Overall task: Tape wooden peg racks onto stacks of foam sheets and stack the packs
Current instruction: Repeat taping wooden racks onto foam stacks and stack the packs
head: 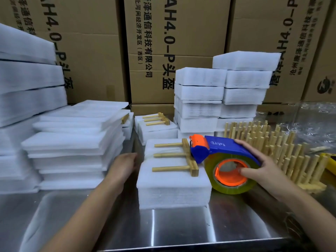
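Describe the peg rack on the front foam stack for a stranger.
On the steel table, find the foam stack nearest the front edge. The wooden peg rack lies flat on top. Only its bar lies at the nose of the blue tape dispenser.

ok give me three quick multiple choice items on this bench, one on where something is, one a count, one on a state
1. Where does the nearest peg rack lie?
A. on top of the front foam stack
B. on the bare steel table
C. inside a cardboard box

2. How many pegs does that rack carry?
A. two
B. three
C. five

3. What is the right hand doing?
A. lying flat on the table
B. gripping the tape dispenser
C. lifting a foam sheet

Answers:
1 A, the rack rests on the stack's top sheet.
2 B, three pegs stick out leftward from its bar.
3 B, the fingers lie over the blue body and the thumb hooks into the roll's orange core.
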`<state>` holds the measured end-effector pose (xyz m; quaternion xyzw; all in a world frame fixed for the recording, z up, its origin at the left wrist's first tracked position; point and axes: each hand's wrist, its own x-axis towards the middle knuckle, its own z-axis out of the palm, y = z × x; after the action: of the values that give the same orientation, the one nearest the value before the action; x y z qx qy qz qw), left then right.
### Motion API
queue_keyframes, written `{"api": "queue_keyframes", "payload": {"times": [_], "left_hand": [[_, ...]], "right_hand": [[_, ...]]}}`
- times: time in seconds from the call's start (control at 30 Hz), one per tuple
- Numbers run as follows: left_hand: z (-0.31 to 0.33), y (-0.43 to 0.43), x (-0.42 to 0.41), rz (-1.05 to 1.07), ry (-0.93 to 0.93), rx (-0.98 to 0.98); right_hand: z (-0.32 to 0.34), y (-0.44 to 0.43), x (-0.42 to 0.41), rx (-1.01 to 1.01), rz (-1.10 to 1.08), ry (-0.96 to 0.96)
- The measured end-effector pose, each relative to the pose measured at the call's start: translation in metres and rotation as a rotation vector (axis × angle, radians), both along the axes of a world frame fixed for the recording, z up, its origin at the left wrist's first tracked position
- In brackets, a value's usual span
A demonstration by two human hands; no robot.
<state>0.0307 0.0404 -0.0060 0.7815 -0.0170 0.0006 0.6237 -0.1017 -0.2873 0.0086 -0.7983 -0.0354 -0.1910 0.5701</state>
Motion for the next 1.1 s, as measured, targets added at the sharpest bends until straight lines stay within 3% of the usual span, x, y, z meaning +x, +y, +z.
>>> {"api": "queue_keyframes", "payload": {"times": [0.03, 0.13, 0.3, 0.53, 0.97, 1.03, 1.1], "left_hand": [[0.005, -0.002, -0.004, 0.036, 0.059, -0.089], [0.013, -0.004, -0.02, -0.009, 0.089, 0.093], [0.02, -0.013, -0.037, -0.327, 0.196, -0.197], [0.029, -0.026, -0.035, -0.359, 0.373, -0.345], [0.058, 0.023, -0.008, -0.228, 0.481, -0.119], [0.057, 0.022, -0.009, -0.163, 0.422, -0.024], [0.058, 0.02, -0.011, -0.043, 0.242, 0.157]], "right_hand": [[-0.001, -0.001, 0.0, -0.003, 0.001, -0.001], [-0.004, -0.003, 0.002, -0.007, 0.006, -0.01], [-0.007, -0.004, 0.003, 0.037, 0.006, -0.017], [-0.013, -0.007, 0.001, 0.069, -0.009, -0.022], [-0.008, 0.029, 0.016, 0.04, 0.063, -0.094], [-0.007, 0.034, 0.019, 0.02, 0.065, -0.104], [-0.008, 0.039, 0.022, 0.002, 0.069, -0.102]]}}
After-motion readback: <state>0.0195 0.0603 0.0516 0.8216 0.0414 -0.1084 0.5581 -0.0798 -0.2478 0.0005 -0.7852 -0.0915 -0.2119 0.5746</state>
